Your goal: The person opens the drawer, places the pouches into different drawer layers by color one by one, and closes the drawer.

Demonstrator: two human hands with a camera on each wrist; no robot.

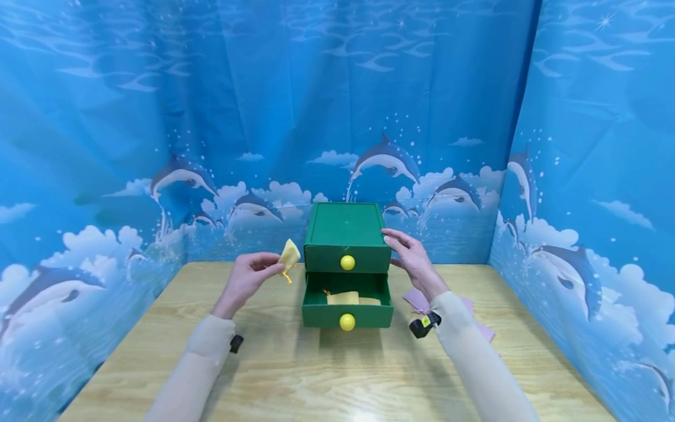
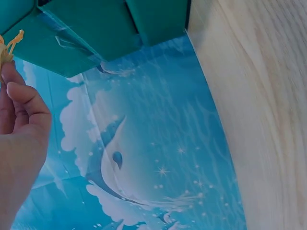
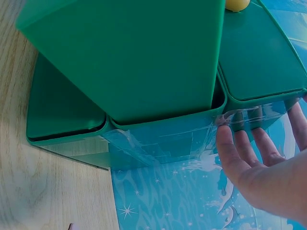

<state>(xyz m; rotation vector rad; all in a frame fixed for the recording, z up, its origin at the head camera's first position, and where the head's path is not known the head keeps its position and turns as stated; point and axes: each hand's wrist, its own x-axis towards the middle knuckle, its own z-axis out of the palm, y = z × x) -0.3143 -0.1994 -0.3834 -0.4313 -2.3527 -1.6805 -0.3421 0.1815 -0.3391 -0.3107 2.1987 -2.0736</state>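
Observation:
My left hand [image 1: 252, 274] pinches a small yellow drawstring pouch [image 1: 289, 255] in the air, left of a green drawer cabinet [image 1: 345, 224]. The pouch's orange cord [image 2: 17, 40] shows at the left edge of the left wrist view. The cabinet's middle drawer [image 1: 321, 317] is pulled out, and yellow pouches [image 1: 343, 298] lie inside it. Against the cabinet's right side, near the top drawer, rests my right hand [image 1: 413, 262]. Its fingers [image 3: 263, 143] are extended along the taped side wall in the right wrist view.
Light purple pouches [image 1: 416, 300] lie on the wooden table [image 1: 295, 375] right of the cabinet, partly behind the right forearm. Yellow round knobs [image 1: 347, 262] stick out from the drawer fronts. A blue dolphin-print curtain [image 1: 274, 117] hangs behind and on both sides.

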